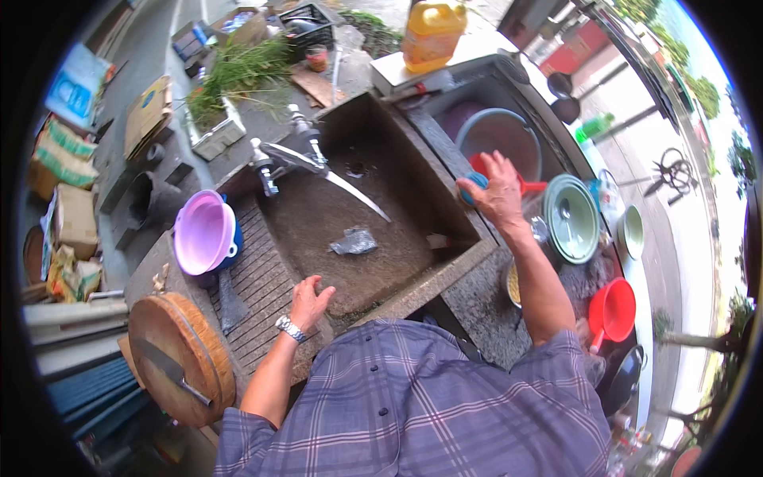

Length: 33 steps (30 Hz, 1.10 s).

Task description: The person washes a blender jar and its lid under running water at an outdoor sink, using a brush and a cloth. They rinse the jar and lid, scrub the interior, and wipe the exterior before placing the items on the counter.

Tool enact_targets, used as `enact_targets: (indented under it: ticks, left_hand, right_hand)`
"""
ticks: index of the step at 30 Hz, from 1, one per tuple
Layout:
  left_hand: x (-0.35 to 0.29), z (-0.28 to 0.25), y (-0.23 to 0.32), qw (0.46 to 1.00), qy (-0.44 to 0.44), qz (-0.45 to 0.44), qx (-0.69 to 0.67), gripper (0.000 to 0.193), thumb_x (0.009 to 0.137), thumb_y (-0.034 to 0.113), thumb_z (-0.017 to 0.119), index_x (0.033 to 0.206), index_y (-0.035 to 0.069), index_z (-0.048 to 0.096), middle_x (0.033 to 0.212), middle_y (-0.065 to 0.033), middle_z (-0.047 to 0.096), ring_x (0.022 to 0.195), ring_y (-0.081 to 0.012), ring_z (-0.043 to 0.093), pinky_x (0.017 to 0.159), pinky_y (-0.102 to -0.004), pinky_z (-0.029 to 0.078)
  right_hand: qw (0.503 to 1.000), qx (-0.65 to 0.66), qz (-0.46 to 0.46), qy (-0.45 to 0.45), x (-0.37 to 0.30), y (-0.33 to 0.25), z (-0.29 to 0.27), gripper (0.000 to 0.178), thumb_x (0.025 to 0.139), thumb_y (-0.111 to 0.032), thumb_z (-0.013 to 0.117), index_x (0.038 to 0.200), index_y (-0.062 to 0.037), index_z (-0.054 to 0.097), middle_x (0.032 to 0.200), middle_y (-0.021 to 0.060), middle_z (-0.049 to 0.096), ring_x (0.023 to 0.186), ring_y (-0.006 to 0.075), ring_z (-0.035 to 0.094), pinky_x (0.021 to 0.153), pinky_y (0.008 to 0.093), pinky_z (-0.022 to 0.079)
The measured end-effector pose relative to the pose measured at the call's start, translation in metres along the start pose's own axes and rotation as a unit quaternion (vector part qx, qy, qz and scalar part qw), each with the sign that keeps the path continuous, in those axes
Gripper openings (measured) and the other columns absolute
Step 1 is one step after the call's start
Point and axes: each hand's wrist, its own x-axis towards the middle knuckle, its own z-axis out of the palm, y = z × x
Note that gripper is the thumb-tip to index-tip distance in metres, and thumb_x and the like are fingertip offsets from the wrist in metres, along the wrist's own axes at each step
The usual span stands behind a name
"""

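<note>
Over the front-left rim of the stone sink (pixel 413 306), my left hand (pixel 310 304) is held with its fingers apart and nothing in it. My right hand (pixel 501 195) reaches out on the sink's right side, its fingers stretched. Beside its thumb is a small round blue object (pixel 474 188); I cannot tell whether they touch. A red ladle-like scoop (pixel 531 187) and a large grey basin (pixel 509 135) lie just beyond that hand. In the sink sits a crumpled grey plastic piece (pixel 354 241). A metal tap (pixel 306 131) with a white streak below it stands at the back.
A purple basin (pixel 205 232) stands on the ribbed drainboard at left, near a round chopping board (pixel 168 342) with a cleaver (pixel 163 364). Stacked green bowls (pixel 571 219) and a red dipper (pixel 612 310) are at right. A yellow jug (pixel 433 36) stands at the back.
</note>
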Motion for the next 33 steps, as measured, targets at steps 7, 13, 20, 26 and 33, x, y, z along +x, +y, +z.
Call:
enact_targets:
  ticks: [7,13,20,26,33]
  left_hand:
    - [0.035,0.008,-0.009,0.997,-0.022,0.073,-0.001,0.045,0.082,0.027,0.075,0.113,-0.003,0.064,0.102,-0.0204,0.069,0.096,-0.033,0.065,0.085,-0.0418,0.051]
    - [0.068,0.027,-0.013,0.989,-0.093,0.099,0.056,0.053,0.083,0.017,0.072,0.13,0.002,0.054,0.121,-0.0246,0.06,0.114,-0.0383,0.058,0.097,-0.0426,0.047]
    - [0.079,0.04,-0.013,0.964,-0.046,0.228,0.125,0.075,0.081,0.015,0.073,0.145,0.003,0.037,0.143,-0.0272,0.039,0.131,-0.0439,0.041,0.109,-0.0463,0.038]
    - [0.071,0.034,0.007,0.959,-0.042,0.259,0.105,0.063,0.079,0.014,0.075,0.134,0.001,0.048,0.128,-0.0219,0.051,0.12,-0.0386,0.049,0.103,-0.0448,0.041]
    - [0.021,0.039,0.038,0.968,-0.044,0.241,0.046,0.048,0.083,0.024,0.075,0.122,0.002,0.058,0.111,-0.0211,0.064,0.104,-0.037,0.06,0.09,-0.0444,0.049]
  right_hand:
    - [0.956,-0.147,0.065,0.247,-0.073,0.039,-0.228,0.048,0.082,-0.028,0.077,0.121,-0.002,0.064,0.135,0.0211,0.054,0.127,0.0396,0.047,0.109,0.0479,0.036]
    - [0.848,-0.39,0.274,0.232,-0.275,0.117,-0.331,0.051,0.084,-0.03,0.073,0.126,-0.0028,0.058,0.133,0.0243,0.053,0.126,0.0407,0.047,0.107,0.0499,0.037]
    - [0.706,0.237,0.66,0.099,-0.452,0.087,-0.258,0.057,0.078,-0.06,0.076,0.102,-0.0089,0.068,0.089,0.002,0.066,0.083,0.0108,0.061,0.07,0.0284,0.049]
    - [0.711,0.32,0.57,0.259,-0.405,0.047,-0.163,0.034,0.084,-0.032,0.078,0.1,-0.0032,0.067,0.091,0.0002,0.065,0.085,0.0089,0.058,0.075,0.0258,0.046]
    - [0.754,0.227,0.504,0.354,-0.372,0.037,-0.161,0.023,0.093,-0.019,0.067,0.098,0.004,0.068,0.094,0.0065,0.07,0.087,0.0142,0.063,0.084,0.0312,0.049]
